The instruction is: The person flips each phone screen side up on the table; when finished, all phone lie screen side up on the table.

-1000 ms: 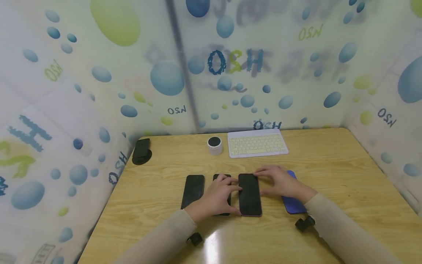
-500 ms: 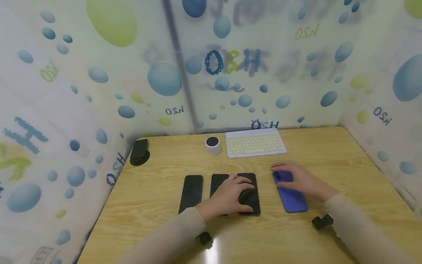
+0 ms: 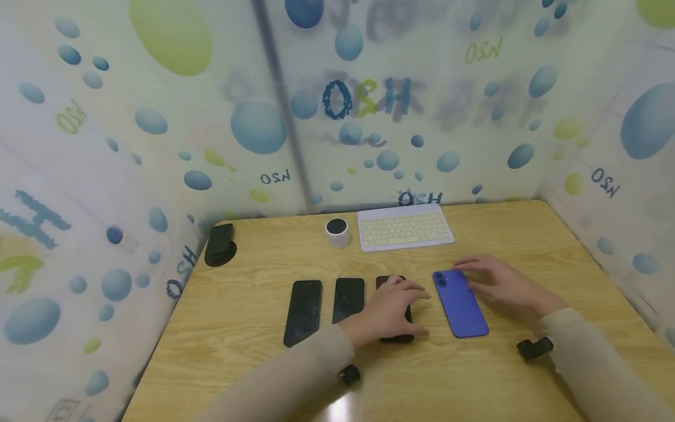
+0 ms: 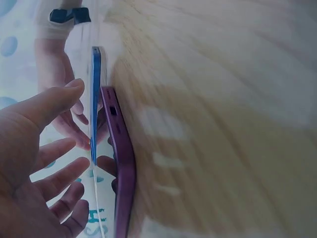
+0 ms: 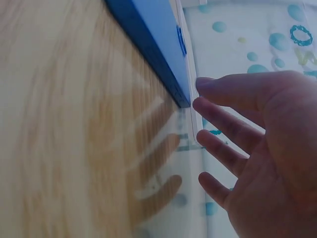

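Note:
My left hand (image 3: pixel 387 308) spans above the third dark smartphone (image 3: pixel 396 339), hiding much of it, its fingers spread and holding nothing. The left wrist view shows that phone's purple edge (image 4: pixel 121 148) beside the fingers. My right hand (image 3: pixel 508 286) is at the upper right of a blue smartphone (image 3: pixel 463 305), which lies back up with its camera at the top left. Fingers of the right hand are extended, and the right wrist view has them just off the blue phone's end (image 5: pixel 168 74). Two more dark smartphones lie to the left, the outer one (image 3: pixel 303 310) and the middle one (image 3: pixel 349 298).
Behind the row of phones stand a small white cylinder with a dark top (image 3: pixel 337 232) and a white keyboard (image 3: pixel 406 228). A black device on a round base (image 3: pixel 220 245) sits at the table's (image 3: pixel 221 328) far left corner. Patterned curtains (image 3: pixel 316 158) enclose the table.
My left hand has moved right, from between the middle and third phones to over the third. The right hand has gone right, off the third phone's side and past the blue phone, which has shifted and now shows fully.

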A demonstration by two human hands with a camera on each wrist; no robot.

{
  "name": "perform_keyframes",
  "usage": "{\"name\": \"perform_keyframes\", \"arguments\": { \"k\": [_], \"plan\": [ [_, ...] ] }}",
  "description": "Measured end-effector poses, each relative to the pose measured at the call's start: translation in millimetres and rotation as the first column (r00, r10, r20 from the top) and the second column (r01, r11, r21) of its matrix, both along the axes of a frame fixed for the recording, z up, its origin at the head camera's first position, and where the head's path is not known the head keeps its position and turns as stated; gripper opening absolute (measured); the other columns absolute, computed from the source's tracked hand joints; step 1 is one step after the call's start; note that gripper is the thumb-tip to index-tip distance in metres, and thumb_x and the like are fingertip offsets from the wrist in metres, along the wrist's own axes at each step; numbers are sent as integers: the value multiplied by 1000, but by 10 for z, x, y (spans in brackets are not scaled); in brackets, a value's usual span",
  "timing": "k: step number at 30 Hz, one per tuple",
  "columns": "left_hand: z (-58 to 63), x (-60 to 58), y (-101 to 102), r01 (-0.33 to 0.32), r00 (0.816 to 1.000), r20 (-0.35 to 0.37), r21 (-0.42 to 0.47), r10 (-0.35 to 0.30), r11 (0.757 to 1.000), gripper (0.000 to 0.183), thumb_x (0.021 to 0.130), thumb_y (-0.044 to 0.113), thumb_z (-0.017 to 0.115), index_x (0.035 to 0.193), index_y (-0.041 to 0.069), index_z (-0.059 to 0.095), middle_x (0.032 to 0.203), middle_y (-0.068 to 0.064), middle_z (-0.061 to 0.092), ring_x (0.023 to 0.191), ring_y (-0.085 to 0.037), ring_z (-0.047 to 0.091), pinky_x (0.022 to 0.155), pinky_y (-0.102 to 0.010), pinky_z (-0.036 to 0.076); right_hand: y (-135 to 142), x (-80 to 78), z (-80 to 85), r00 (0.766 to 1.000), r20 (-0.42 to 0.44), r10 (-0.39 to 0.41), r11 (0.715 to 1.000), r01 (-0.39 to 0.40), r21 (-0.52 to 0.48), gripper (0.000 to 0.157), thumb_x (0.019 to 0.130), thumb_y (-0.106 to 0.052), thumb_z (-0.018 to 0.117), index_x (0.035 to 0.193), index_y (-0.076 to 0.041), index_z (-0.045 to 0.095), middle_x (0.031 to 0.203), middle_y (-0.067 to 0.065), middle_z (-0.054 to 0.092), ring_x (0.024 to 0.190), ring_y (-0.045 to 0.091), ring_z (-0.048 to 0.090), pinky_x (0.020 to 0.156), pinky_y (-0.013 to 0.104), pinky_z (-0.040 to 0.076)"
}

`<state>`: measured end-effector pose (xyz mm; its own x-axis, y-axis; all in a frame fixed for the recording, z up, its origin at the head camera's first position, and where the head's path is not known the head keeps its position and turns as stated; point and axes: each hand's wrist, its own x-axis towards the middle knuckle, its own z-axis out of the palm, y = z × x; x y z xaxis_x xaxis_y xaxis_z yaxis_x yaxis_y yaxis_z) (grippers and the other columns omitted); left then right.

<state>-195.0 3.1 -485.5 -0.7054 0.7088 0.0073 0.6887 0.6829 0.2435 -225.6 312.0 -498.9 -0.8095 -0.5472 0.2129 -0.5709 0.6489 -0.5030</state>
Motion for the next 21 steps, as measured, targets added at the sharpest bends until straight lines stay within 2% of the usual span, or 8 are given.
{"name": "perform_keyframes", "arguments": {
  "k": [4,8,12,21],
  "plan": [
    [-30,-22,111,1,1000,21,26,-1,1000,70,81,65,78,141,31,64,145,10,60,123,-15,49,103,-31,44,45,-10,-17,999,30,-11,1000,11,8,44,92,-4,75,134,-10,68,138,11,66,129,40,57,105,61,43],
    [-60,-44,205,-15,999,41,9,14,1000,70,80,67,78,140,33,64,145,12,60,121,-13,47,100,-31,45,77,-15,-41,996,90,-24,1000,22,13,48,92,-2,74,138,-12,66,142,12,63,133,44,53,108,68,39],
    [-79,-68,269,-27,999,37,-12,27,1000,70,79,68,78,140,36,64,145,13,59,122,-13,47,101,-32,45,99,-12,-71,991,129,-32,999,30,23,51,91,-3,74,139,-16,65,144,13,62,136,45,50,108,71,37],
    [-85,-60,321,-64,997,51,-12,64,998,69,77,69,80,136,38,65,144,15,59,120,-11,45,95,-30,39,136,-10,-122,992,122,-10,1000,9,5,56,87,-3,78,140,-17,65,144,11,61,136,45,49,107,72,36]
  ]
}}
